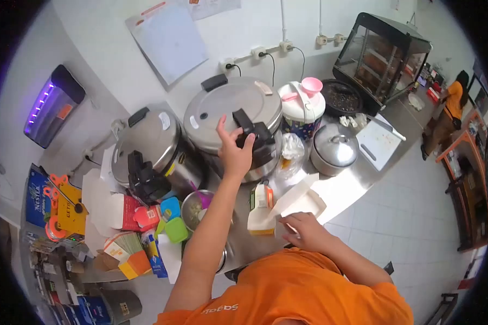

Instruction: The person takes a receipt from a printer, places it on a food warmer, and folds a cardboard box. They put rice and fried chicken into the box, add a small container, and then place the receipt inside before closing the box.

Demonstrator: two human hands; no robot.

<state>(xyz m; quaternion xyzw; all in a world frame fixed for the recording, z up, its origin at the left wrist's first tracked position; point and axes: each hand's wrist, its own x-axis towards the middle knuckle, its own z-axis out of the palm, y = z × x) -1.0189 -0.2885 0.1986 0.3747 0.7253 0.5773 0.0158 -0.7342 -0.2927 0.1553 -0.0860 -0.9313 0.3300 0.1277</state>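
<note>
My left hand (236, 153) reaches to the black lid latch (253, 130) on the front of a large steel rice cooker (228, 105). Its fingers are apart, with the thumb and fingertips at the latch, and the lid is down. Lower on the steel counter, my right hand (305, 232) has its fingers closed on the near edge of a white paper food box (303, 205), whose lid is folded back. Beside that box stands a small carton (261, 198) with a printed side.
A smaller rice cooker (146, 146) stands left, near a steel bowl (192, 208) with a purple utensil. Right are a lidded pot (335, 149), a white board (378, 143) and a glass display warmer (382, 59). A co-worker (450, 108) stands farther back.
</note>
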